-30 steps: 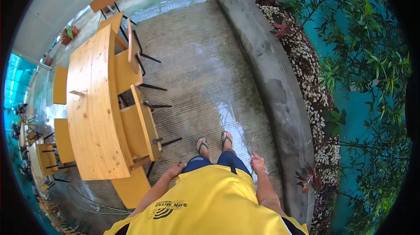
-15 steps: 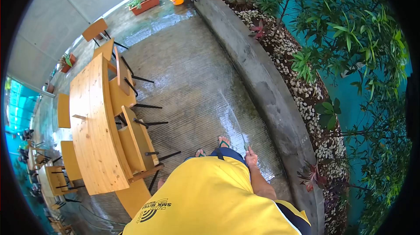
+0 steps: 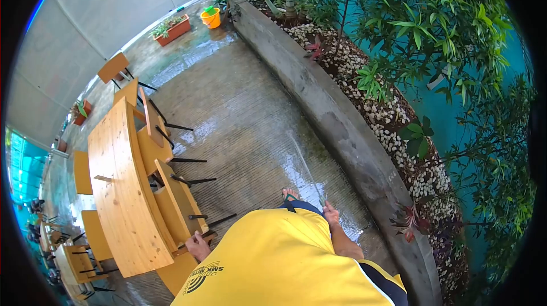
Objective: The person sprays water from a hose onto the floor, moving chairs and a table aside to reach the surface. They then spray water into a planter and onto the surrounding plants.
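Right hand: closed in a fist [image 3: 330, 213] around a slim hose tip [image 3: 323, 199], to the right of the yellow shirt [image 3: 262, 255].
Hose tip: just past the knuckles, aimed forward, small in view.
Water jet: a thin pale streak [image 3: 306, 165] running from the tip out over the floor [image 3: 245, 101].
Left hand: low beside the near chair [image 3: 181, 192], fingers partly bent [image 3: 198, 245]; I cannot tell whether they grip its edge or merely pass close to it.
Floor: ridged concrete, with shiny wet patches, one of them under the jet.
Foot: one sandalled foot [image 3: 290, 194] shows beyond the shirt.
Desk: pale wood [image 3: 117, 198], on the left, bearing a small wooden block [image 3: 103, 178]; chairs stand along both sides.
Low wall: grey concrete [image 3: 336, 115], curving along the right, with white pebbles [image 3: 384, 118] and leafy plants [image 3: 419, 27] behind it.
Far end: an orange bucket [image 3: 210, 20] beside a rectangular planter [image 3: 173, 31].
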Tool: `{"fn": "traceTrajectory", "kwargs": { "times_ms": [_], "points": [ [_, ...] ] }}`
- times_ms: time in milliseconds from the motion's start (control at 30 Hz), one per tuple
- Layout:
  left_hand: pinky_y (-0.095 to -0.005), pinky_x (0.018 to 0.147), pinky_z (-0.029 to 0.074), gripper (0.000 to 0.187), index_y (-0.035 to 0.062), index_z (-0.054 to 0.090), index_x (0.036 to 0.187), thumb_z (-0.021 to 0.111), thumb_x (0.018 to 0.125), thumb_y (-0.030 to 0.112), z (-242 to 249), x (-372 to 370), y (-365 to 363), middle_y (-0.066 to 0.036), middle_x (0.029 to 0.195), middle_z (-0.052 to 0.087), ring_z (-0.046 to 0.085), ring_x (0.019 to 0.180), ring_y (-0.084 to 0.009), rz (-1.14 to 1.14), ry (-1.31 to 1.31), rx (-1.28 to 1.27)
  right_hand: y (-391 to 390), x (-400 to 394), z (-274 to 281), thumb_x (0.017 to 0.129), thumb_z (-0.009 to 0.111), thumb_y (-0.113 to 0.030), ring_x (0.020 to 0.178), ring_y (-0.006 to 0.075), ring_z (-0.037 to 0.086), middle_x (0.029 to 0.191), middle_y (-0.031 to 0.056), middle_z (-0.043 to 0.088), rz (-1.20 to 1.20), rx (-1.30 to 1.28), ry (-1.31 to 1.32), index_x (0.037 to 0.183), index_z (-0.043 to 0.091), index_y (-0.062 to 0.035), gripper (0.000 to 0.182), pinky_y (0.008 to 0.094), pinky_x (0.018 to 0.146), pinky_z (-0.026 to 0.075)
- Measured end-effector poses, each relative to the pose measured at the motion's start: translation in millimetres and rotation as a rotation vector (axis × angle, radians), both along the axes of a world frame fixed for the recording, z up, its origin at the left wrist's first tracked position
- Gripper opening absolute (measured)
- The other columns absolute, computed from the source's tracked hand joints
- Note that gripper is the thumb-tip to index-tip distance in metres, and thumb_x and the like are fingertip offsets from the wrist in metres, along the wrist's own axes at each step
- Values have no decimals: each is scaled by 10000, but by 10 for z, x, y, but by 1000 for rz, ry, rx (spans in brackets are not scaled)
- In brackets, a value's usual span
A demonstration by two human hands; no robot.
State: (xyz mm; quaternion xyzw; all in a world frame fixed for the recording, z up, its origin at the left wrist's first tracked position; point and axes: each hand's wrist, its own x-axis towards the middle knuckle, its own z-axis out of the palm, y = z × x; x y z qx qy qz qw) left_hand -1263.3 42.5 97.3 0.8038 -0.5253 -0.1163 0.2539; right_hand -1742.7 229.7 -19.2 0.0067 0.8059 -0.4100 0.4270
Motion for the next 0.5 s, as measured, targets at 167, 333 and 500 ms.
{"fn": "traceTrajectory", "kwargs": {
  "times_ms": [167, 333, 500],
  "points": [
    [-422, 738, 423, 372, -32, 539, 940, 699, 914, 303, 163, 119, -202, -156, 949, 504, 488, 798, -285, 22, -35, -159, -28, 49, 248, 938, 636, -198, 1132, 172, 611, 1315, 97, 636, 43, -2, 4, 1377, 576, -139, 447, 284, 971, 463],
    [-445, 877, 407, 526, -26, 470, 1132, 727, 877, 355, 218, 130, -734, -183, 1079, 493, 502, 985, -343, -58, -65, -144, 157, 72, 62, 910, 619, -154, 1096, 162, 618, 1224, 92, 678, 82, -63, 84, 1333, 621, -116, 425, 281, 975, 457],
    [-485, 943, 413, 690, 2, 412, 1249, 749, 820, 423, 225, -166, -946, -233, 1211, 511, 512, 1141, -415, -56, -10, 35, 288, 35, -14, 909, 628, -173, 1228, 204, 576, 1311, 122, 634, 111, 17, 119, 1326, 622, -108, 422, 301, 1056, 413]
  ]
}}
